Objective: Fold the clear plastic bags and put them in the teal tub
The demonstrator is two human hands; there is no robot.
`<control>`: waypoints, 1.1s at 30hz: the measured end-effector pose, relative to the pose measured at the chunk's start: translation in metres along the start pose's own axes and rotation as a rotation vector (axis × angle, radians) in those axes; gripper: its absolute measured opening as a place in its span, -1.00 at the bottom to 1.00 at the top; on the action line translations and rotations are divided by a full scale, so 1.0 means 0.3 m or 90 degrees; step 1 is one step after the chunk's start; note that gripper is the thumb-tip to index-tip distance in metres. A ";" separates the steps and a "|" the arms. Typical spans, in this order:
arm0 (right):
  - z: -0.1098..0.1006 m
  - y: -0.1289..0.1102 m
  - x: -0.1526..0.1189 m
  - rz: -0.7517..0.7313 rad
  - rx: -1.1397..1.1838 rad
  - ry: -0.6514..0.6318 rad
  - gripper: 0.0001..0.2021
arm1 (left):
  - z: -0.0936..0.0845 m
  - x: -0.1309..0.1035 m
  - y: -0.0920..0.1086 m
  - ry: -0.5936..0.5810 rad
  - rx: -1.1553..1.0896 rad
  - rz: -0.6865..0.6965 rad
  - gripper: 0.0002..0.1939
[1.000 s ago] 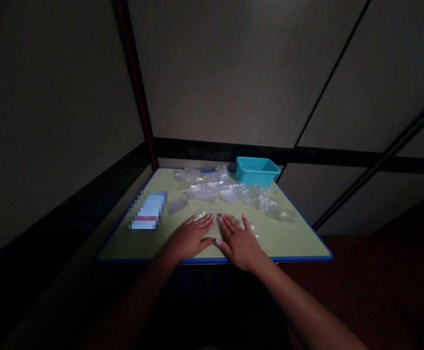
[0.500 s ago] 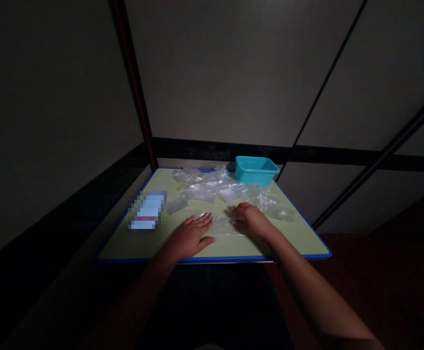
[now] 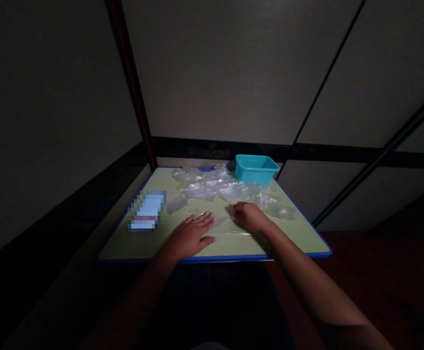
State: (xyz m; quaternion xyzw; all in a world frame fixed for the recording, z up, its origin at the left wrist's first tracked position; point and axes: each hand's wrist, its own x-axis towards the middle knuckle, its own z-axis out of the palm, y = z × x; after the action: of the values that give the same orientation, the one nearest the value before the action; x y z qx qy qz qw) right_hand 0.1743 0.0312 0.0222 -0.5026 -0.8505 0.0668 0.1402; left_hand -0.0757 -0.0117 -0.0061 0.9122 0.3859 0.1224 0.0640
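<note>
On the table in front of me lies a clear plastic bag or sheet (image 3: 225, 225), pressed flat. My left hand (image 3: 192, 235) rests palm down on its left end, fingers stretched out and thumb apart. At its right end, my right hand (image 3: 250, 217) is closed, with its fingers curled in against the plastic. Whether a bit of plastic is pinched inside those fingers is hidden. Just beyond both hands, crumpled clear plastic bags (image 3: 212, 187) lie in a loose heap.
A turquoise plastic basket (image 3: 256, 176) stands at the back right of the table. A phone-like object (image 3: 148, 211), blurred out, lies at the left. The pale table (image 3: 124, 249) has a blue edge, with a panelled wall (image 3: 219, 73) behind it.
The fingers of my right hand have curled closed; before, they were spread loosely above the plastic. My left hand has stayed in place.
</note>
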 end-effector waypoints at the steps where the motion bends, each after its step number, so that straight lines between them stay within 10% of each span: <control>1: 0.007 0.007 0.001 0.002 0.009 0.002 -0.91 | -0.001 0.000 0.000 -0.004 0.000 0.002 -0.45; 20: 0.008 0.079 -0.034 0.065 0.044 0.027 -0.87 | -0.012 0.002 0.002 -0.030 0.001 0.023 -0.52; 26: -0.018 -0.062 -0.087 0.072 -0.132 0.112 -0.54 | -0.010 0.001 0.006 -0.019 -0.001 0.021 -0.52; 33: 0.062 -0.209 -0.127 -0.051 -0.052 -0.046 -0.42 | -0.001 0.000 0.003 -0.003 0.002 0.022 -0.51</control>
State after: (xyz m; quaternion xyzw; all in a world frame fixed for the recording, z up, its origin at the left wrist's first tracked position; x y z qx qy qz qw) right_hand 0.1336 -0.0322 0.0140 -0.4707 -0.8765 0.0442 0.0910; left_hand -0.0751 -0.0123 -0.0056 0.9189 0.3704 0.1210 0.0616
